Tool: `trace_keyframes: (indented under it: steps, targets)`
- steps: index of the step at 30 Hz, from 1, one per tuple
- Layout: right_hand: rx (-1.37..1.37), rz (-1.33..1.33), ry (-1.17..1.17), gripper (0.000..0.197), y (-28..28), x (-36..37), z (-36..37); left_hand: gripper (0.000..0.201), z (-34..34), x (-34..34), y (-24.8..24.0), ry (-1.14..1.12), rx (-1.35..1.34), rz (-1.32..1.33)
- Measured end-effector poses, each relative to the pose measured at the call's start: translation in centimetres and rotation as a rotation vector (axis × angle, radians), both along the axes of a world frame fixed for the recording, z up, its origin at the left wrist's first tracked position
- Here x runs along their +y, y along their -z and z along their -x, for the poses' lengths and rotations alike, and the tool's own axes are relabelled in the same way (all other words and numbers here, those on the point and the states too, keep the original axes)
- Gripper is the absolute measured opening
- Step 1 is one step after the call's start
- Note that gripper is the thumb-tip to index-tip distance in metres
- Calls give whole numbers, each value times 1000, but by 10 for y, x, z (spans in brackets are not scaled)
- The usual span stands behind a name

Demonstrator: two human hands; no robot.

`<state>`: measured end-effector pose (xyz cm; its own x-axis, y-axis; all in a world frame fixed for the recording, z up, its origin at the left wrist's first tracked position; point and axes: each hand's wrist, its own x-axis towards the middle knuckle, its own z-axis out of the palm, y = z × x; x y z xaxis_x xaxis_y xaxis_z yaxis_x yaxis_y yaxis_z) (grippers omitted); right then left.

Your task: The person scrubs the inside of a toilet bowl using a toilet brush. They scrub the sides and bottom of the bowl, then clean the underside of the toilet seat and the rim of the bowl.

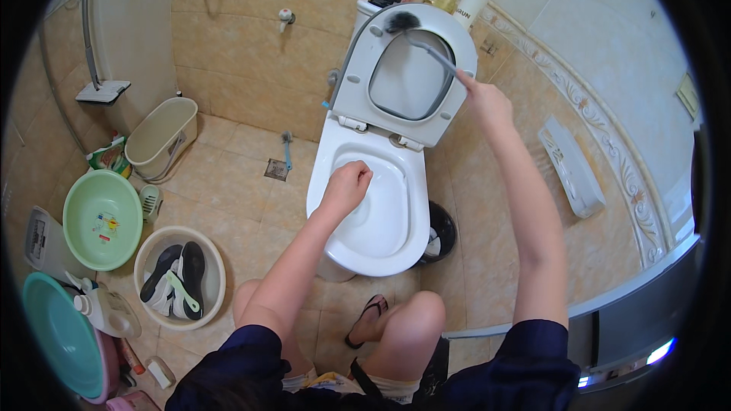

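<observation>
My right hand [489, 104] is wrapped round the grey handle of a toilet brush [435, 55]. The brush's dark bristles lie against the upper left part of the raised toilet seat [358, 68], whose underside faces me. Through the seat's opening shows the lid [407, 76] behind it. Over the left side of the white toilet bowl [392, 217], my left hand [349, 185] is curled into a loose fist, with nothing visible in it.
A black bin [444, 234] stands right of the toilet. Bottles [472, 4] line the tank top. To the left are a green basin [103, 217], a tub [219, 289] holding sneakers, a beige bucket [161, 133] and a jug [110, 313]. A small brush [287, 151] lies near the floor drain [276, 170].
</observation>
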<state>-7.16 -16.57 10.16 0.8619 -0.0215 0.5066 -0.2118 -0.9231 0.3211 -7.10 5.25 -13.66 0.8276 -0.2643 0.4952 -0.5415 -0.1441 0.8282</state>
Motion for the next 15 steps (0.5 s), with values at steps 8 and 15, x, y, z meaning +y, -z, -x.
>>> trace_keyframes:
  steps: [8, 15]
  targets:
    - [8, -32, -3, 36, 3, 10, -9, 13, 0, 5, -5, -6, 37, 12]
    - [-65, -155, 30, 37, 7, -23, 1, 15, 1, -2, -1, -1, 4, -56]
